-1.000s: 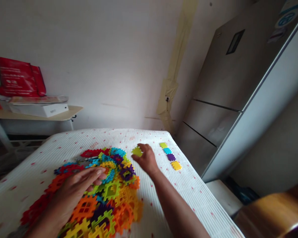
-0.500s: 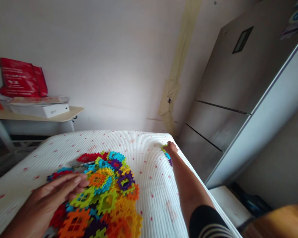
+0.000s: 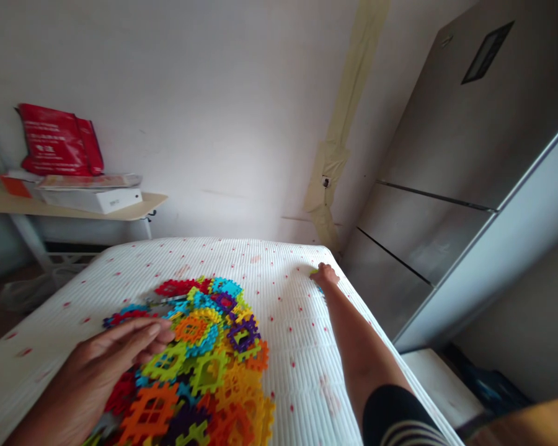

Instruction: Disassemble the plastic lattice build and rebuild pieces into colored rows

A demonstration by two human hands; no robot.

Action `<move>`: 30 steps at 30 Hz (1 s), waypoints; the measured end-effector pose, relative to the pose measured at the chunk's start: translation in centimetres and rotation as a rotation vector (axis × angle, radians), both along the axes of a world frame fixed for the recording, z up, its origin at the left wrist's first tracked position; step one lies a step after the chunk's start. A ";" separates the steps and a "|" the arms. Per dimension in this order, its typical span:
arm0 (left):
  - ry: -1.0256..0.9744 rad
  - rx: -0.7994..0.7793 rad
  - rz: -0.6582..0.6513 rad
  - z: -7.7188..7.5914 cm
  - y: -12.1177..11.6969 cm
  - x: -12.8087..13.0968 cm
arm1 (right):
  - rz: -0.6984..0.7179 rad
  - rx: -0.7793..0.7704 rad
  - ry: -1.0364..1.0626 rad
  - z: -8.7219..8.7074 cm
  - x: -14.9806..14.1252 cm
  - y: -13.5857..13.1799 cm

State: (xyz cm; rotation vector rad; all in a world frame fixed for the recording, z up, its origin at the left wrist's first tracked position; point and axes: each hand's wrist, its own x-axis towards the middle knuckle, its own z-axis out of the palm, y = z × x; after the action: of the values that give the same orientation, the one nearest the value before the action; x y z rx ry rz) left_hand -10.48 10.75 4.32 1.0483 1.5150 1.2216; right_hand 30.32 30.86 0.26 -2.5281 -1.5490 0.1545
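The colourful plastic puzzle pieces lie in one big heap near the front of a mattress, which has a white ribbed cover with small red marks. The left hand is open, with the fingers stretched out, and it lies at the left side of the heap; it holds no piece that I can see. The right hand is at the far right edge of the mattress, bent down over a small green piece and a small blue piece; I cannot tell if it grips them. A black sleeve with pale stripes covers the right arm near the elbow. Behind the mattress stand a steel refrigerator and a small table with a white box and a red bag.
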 end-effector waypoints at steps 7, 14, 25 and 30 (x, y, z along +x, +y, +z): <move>0.007 0.064 -0.047 1.0 -0.6 0.3 | 0.020 0.014 0.024 0.0 -0.2 -0.5; 0.004 0.124 -0.042 1.8 -0.9 -0.5 | 0.210 0.194 0.054 3.0 -3.6 -1.7; 0.285 0.134 -0.203 0.6 0.2 0.5 | 0.629 0.107 0.275 0.3 -19.9 -3.1; 0.333 0.135 -0.253 0.5 0.1 0.8 | 0.574 0.113 0.249 -0.3 -21.5 -3.4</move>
State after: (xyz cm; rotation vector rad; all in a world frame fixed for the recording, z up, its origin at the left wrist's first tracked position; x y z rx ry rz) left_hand -9.71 10.90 4.78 1.5440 1.5019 1.0183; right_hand 8.82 27.46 -0.04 -1.8329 -2.0527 0.4210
